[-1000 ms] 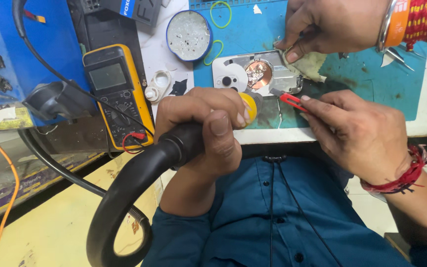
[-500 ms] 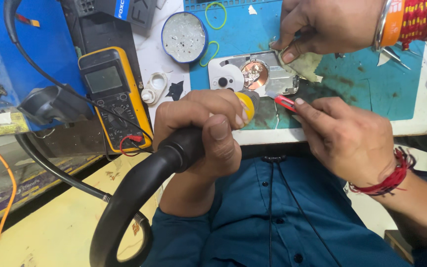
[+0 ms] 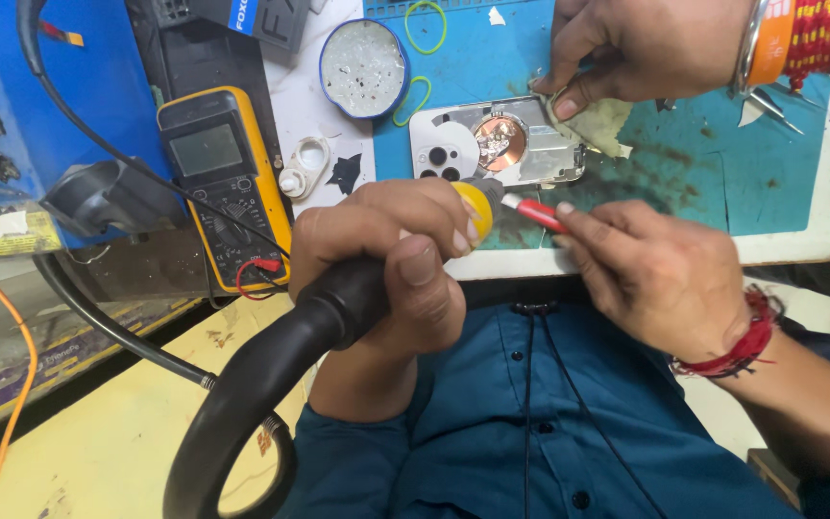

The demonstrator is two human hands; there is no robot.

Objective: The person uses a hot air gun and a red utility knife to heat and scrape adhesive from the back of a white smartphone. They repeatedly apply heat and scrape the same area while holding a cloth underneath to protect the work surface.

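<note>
Since the earlier frame, little has shifted. At centre frame, the yellow-tipped hot-air handle (image 3: pixel 405 252) is gripped by the left hand (image 3: pixel 386 259); a red tool (image 3: pixel 534 211) is pinched by the right hand (image 3: pixel 655 279), below the opened phone (image 3: pixel 501 144) at upper centre. The nozzle should be kept steady.

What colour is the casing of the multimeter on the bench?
The multimeter has a yellow casing around a dark grey face, seen in the head view.

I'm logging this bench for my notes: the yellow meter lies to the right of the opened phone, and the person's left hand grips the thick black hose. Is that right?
Not quite. In the head view the yellow meter lies to the left of the opened phone, not the right. The left hand does grip the thick black hose.
</note>
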